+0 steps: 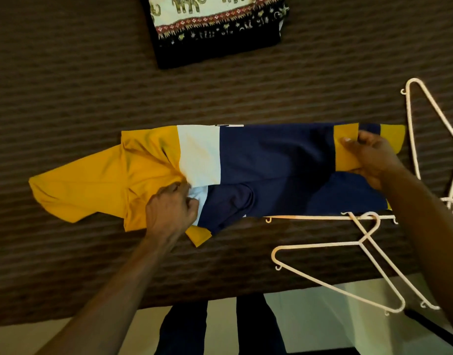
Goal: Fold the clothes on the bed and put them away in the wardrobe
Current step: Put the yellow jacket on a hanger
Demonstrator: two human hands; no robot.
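Across the middle of the striped bed (66, 85) lies the yellow, white and navy shirt (271, 160), folded lengthwise, so the move now looks like bringing the hem end over toward the collar while keeping both edges level and taut. Left hand (171, 208) reaches in, fingers bunched and pinching cloth at the yellow-white seam; right hand (368, 160) pinches the yellow hem band between thumb and fingers, near the white hangers (368, 267).

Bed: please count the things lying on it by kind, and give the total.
Shirt, being folded: 1
Folded patterned garment: 1
White hangers: 3
Total: 5
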